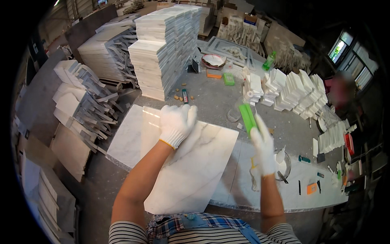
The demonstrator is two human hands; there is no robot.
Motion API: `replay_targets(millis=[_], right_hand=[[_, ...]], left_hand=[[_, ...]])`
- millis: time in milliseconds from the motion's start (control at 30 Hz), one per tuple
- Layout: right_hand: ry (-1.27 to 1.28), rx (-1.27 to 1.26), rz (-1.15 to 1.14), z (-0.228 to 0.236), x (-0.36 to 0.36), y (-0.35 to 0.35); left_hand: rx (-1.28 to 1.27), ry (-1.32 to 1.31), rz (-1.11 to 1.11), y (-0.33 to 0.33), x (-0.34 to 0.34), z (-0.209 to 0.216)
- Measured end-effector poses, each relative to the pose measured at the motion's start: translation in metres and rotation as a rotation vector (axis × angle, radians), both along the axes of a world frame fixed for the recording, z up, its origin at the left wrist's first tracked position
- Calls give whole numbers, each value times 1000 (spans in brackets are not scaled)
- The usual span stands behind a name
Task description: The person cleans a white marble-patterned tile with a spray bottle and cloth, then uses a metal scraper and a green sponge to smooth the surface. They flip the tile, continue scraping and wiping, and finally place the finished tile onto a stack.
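Note:
A polished white marble slab [195,171] with grey veins lies at a slant in front of me, its near edge close to my body. My left hand [177,125], in a white knit glove, is closed on the slab's far edge with fingers curled. To the right of the slab, my gloved right hand [263,148] is slightly blurred and grips a bright green rectangular block [247,118], held above the table. Another pale marble piece [125,136] shows beyond the slab's left side. Near my right wrist sits a round pan [287,166] with white material in it.
Tall stacks of white tiles [152,61] rise at the far left of the grey table [211,97]. More marble pieces [300,93] stand at the right. A second green block [228,79], a green bottle [269,61] and an orange block [311,188] lie around. A blurred person stands far right.

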State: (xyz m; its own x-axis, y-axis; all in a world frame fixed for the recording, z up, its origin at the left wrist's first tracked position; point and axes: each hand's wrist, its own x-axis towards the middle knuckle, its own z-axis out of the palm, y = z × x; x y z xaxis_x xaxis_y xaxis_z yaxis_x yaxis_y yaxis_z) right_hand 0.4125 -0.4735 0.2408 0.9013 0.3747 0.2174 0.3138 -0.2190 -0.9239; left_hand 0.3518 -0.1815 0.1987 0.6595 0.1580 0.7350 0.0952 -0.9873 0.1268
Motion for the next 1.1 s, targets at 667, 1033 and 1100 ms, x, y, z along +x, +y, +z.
replay_targets(millis=[667,1033,1100], right_hand=[[359,388,-49,-53,-39,28],[259,301,-96,-98,-22,22],[264,72,-171,-120,-9,16]], left_hand=[[-66,-51,-52,-4,1,3],[-52,-18,-37,-3,2,-1],[-60,35,-25,-5,-2,5]])
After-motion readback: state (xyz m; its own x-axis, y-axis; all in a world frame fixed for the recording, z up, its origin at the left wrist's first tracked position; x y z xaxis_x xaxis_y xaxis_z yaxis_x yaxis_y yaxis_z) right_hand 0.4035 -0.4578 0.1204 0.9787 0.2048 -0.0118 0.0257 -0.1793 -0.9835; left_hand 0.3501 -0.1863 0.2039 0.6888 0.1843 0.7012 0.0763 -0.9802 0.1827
